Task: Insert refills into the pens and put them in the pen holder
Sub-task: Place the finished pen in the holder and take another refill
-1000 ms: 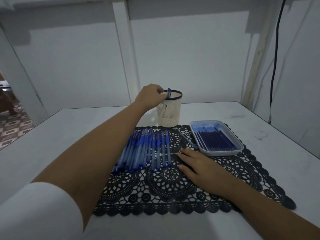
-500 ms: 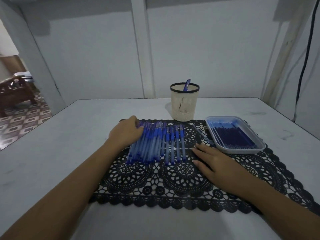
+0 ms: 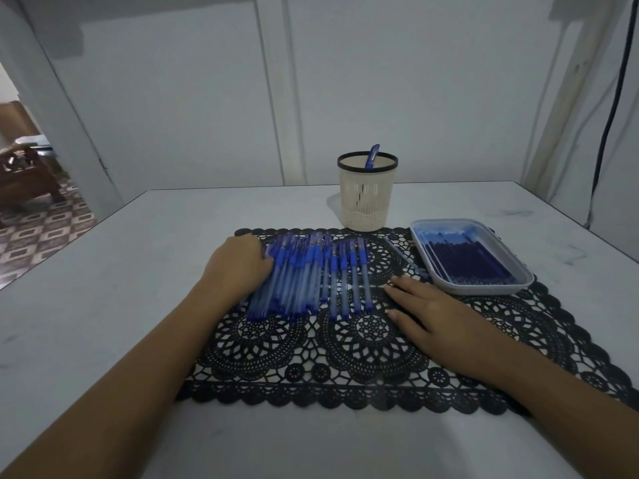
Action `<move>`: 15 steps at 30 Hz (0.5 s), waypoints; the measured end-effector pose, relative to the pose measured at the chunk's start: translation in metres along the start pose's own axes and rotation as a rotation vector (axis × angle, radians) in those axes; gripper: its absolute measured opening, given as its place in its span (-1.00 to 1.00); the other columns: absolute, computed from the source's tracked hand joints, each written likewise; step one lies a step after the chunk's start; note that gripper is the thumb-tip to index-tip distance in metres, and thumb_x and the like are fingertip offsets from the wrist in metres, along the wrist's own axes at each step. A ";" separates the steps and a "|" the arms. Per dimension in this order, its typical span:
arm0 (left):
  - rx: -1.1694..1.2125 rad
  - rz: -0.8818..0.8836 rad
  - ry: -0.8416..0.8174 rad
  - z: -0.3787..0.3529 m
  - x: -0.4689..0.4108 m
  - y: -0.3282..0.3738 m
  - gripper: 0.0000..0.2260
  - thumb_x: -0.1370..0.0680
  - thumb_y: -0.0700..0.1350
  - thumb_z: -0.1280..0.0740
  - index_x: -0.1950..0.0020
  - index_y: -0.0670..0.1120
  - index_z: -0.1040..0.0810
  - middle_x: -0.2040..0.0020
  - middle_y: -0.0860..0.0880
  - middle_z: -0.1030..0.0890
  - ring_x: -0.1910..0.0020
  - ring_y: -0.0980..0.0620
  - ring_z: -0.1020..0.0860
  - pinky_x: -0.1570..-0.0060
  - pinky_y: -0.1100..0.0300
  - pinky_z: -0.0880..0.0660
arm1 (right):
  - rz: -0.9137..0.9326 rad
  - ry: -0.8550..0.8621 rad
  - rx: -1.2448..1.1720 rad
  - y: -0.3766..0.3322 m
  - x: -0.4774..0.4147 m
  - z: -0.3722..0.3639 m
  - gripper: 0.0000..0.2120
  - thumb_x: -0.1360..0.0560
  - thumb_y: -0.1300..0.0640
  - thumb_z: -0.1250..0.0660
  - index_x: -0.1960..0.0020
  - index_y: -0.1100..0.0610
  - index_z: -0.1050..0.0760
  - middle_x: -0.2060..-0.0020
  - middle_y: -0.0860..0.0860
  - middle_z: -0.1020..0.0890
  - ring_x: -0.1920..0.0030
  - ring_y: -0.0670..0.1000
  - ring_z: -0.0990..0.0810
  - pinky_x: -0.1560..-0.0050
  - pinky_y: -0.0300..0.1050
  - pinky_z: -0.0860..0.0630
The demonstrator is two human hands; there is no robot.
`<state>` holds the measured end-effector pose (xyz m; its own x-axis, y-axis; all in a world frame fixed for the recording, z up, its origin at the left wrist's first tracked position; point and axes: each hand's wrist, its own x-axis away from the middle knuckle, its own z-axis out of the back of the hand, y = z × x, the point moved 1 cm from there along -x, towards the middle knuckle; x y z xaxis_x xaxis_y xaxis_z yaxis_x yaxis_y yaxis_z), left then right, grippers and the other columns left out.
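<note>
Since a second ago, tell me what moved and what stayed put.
The left hand let go of the pen now standing in the pen holder and came back to the left edge of the row of pens on the mat; whether it grips one is unclear. The right hand stayed flat on the mat beside the tray of refills; holder and tray did not move.

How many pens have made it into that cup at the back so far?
1. A blue pen stands tilted in the pen holder, its top poking above the black rim on the far side. Anything sitting lower inside could be hidden.
</note>
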<state>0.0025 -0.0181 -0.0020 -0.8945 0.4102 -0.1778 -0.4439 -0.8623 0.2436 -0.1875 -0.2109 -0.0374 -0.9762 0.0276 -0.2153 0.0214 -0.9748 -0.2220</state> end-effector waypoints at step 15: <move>0.211 -0.502 0.059 0.016 0.045 0.047 -0.79 -0.59 -0.07 -0.16 -0.20 -0.04 -0.44 0.13 0.05 -0.53 0.23 0.07 -0.52 0.21 0.13 -0.54 | 0.053 0.503 -0.173 -0.001 0.003 0.014 -0.58 -0.53 0.03 -0.17 -0.34 0.18 -0.36 -0.17 0.06 -0.47 -0.12 -0.20 -0.37 -0.21 -0.49 -0.23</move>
<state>-0.0593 -0.0357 0.0171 -0.5682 0.7333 -0.3734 -0.8220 -0.4843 0.2997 -0.1934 -0.2131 -0.0249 -0.7494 0.1236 -0.6505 0.1446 -0.9281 -0.3430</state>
